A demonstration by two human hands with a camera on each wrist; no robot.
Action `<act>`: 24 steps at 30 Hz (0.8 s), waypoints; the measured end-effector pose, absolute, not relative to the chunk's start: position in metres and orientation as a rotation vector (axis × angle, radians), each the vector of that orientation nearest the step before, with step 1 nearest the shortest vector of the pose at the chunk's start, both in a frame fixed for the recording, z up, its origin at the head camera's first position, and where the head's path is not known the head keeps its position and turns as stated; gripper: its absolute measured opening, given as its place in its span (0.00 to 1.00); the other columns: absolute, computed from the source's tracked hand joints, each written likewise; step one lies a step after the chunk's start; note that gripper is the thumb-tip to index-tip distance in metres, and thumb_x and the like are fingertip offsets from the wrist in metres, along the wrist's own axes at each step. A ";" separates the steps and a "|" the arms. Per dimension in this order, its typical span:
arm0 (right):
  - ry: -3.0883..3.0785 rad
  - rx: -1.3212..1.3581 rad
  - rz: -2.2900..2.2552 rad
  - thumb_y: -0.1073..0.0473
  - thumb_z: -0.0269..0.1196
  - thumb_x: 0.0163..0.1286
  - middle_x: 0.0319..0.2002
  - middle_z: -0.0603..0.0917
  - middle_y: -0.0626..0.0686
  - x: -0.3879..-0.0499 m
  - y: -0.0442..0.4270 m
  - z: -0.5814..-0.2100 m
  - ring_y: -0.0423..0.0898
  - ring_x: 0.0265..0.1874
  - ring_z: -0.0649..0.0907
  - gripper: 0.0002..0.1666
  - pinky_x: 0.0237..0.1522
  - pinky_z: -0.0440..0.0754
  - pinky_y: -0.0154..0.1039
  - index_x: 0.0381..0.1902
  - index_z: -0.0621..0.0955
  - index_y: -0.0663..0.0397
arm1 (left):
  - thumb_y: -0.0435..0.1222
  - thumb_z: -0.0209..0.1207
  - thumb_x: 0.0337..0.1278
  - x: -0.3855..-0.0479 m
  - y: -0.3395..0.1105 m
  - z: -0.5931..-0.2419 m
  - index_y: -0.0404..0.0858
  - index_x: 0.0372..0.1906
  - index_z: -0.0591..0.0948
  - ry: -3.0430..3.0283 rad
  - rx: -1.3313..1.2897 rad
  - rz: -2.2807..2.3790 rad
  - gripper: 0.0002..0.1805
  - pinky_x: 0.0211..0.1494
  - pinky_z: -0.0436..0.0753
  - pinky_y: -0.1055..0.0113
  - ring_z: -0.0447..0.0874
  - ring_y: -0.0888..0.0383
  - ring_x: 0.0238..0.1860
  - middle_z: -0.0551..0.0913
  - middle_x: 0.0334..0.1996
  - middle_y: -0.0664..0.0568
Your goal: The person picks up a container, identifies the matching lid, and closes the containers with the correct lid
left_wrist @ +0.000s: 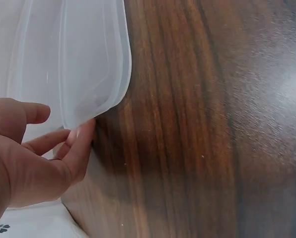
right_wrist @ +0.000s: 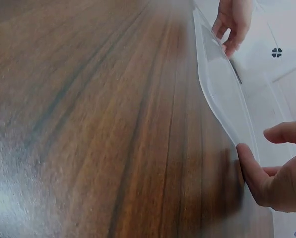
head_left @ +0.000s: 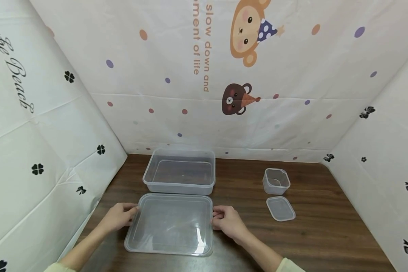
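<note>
A large, clear rectangular lid (head_left: 171, 223) lies in front of a matching clear plastic container (head_left: 180, 172). At its left edge is my left hand (head_left: 120, 216); in the left wrist view the fingertips touch the lid's corner from below, and the thumb stands apart from it. My right hand (head_left: 228, 222) is at the opposite edge. One finger of the right hand (right_wrist: 282, 178) meets the lid's rim, while its thumb is spread away from it. Some fingertips of both hands are hidden.
Toward the right side stand a small square clear container (head_left: 276, 182) and its small lid (head_left: 280, 208) just in front. The brown wood-grain table (head_left: 326, 226) is bordered by printed white cloth (head_left: 156, 75) at the back and both sides.
</note>
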State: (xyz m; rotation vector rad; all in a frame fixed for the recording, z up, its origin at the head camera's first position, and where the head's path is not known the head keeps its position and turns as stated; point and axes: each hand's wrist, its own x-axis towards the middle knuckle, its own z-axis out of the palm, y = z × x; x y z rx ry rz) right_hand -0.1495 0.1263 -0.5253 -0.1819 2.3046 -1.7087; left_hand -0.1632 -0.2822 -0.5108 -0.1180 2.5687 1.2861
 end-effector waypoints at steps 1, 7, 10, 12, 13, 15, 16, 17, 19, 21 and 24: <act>2.286 -0.162 -1.725 0.72 0.68 0.62 0.46 0.85 0.61 -0.149 0.126 -0.525 0.47 0.43 0.84 0.30 0.41 0.88 0.35 0.62 0.77 0.82 | 0.37 0.55 0.81 -0.163 -0.282 -0.511 0.19 0.65 0.78 2.561 -0.133 1.297 0.24 0.44 0.91 0.57 0.89 0.40 0.50 0.85 0.53 0.28; 2.106 -0.072 -1.858 0.74 0.65 0.63 0.47 0.81 0.65 -0.148 0.124 -0.521 0.47 0.41 0.84 0.32 0.43 0.91 0.47 0.64 0.73 0.86 | 0.38 0.55 0.81 -0.164 -0.282 -0.511 0.20 0.64 0.78 2.543 -0.185 1.323 0.24 0.44 0.91 0.56 0.88 0.41 0.51 0.84 0.55 0.28; 2.049 -0.068 -1.880 0.73 0.64 0.64 0.47 0.79 0.66 -0.148 0.125 -0.519 0.48 0.41 0.84 0.33 0.44 0.91 0.49 0.65 0.71 0.87 | 0.38 0.55 0.81 -0.164 -0.283 -0.512 0.19 0.64 0.78 2.534 -0.192 1.328 0.25 0.43 0.91 0.56 0.88 0.40 0.52 0.84 0.55 0.28; 2.026 -0.063 -1.883 0.72 0.64 0.66 0.46 0.78 0.64 -0.147 0.125 -0.518 0.48 0.42 0.84 0.31 0.45 0.91 0.50 0.64 0.72 0.87 | 0.39 0.54 0.82 -0.164 -0.284 -0.511 0.18 0.64 0.78 2.530 -0.190 1.325 0.25 0.43 0.91 0.55 0.88 0.39 0.52 0.83 0.55 0.27; 2.017 -0.062 -1.880 0.72 0.64 0.66 0.45 0.78 0.63 -0.146 0.125 -0.517 0.48 0.42 0.84 0.31 0.45 0.91 0.50 0.64 0.72 0.86 | 0.39 0.54 0.82 -0.163 -0.284 -0.510 0.18 0.64 0.78 2.532 -0.187 1.317 0.25 0.43 0.91 0.55 0.88 0.39 0.52 0.83 0.56 0.27; 2.009 -0.068 -1.871 0.71 0.65 0.67 0.44 0.78 0.60 -0.145 0.124 -0.516 0.47 0.41 0.84 0.29 0.45 0.90 0.51 0.63 0.74 0.85 | 0.39 0.54 0.82 -0.162 -0.284 -0.508 0.18 0.64 0.78 2.538 -0.188 1.306 0.25 0.42 0.91 0.56 0.88 0.40 0.51 0.83 0.56 0.27; 2.010 -0.069 -1.864 0.71 0.65 0.67 0.43 0.78 0.59 -0.144 0.124 -0.515 0.47 0.41 0.84 0.28 0.46 0.90 0.51 0.62 0.75 0.84 | 0.38 0.54 0.82 -0.162 -0.284 -0.507 0.18 0.64 0.78 2.538 -0.192 1.303 0.25 0.42 0.91 0.55 0.88 0.40 0.51 0.83 0.56 0.26; 2.011 -0.069 -1.858 0.71 0.65 0.68 0.42 0.78 0.58 -0.143 0.123 -0.515 0.46 0.40 0.83 0.28 0.46 0.90 0.51 0.62 0.75 0.84 | 0.38 0.53 0.82 -0.161 -0.284 -0.506 0.18 0.64 0.78 2.540 -0.195 1.302 0.25 0.42 0.91 0.55 0.89 0.40 0.51 0.83 0.56 0.26; 2.016 -0.074 -1.852 0.70 0.66 0.67 0.42 0.78 0.58 -0.142 0.123 -0.515 0.46 0.40 0.83 0.28 0.46 0.90 0.52 0.61 0.76 0.83 | 0.38 0.53 0.82 -0.160 -0.284 -0.503 0.19 0.64 0.78 2.543 -0.206 1.306 0.24 0.41 0.91 0.55 0.89 0.40 0.50 0.82 0.57 0.25; 2.022 -0.070 -1.852 0.70 0.66 0.68 0.42 0.78 0.58 -0.141 0.122 -0.514 0.46 0.39 0.82 0.27 0.45 0.90 0.52 0.61 0.76 0.83 | 0.38 0.53 0.82 -0.160 -0.283 -0.501 0.19 0.64 0.78 2.542 -0.212 1.313 0.24 0.41 0.91 0.55 0.89 0.40 0.50 0.82 0.58 0.25; 2.022 -0.070 -1.863 0.69 0.67 0.69 0.42 0.78 0.58 -0.141 0.123 -0.513 0.46 0.40 0.83 0.28 0.45 0.90 0.52 0.62 0.75 0.84 | 0.38 0.53 0.82 -0.159 -0.283 -0.497 0.19 0.64 0.78 2.547 -0.217 1.316 0.24 0.41 0.91 0.56 0.89 0.41 0.50 0.82 0.57 0.26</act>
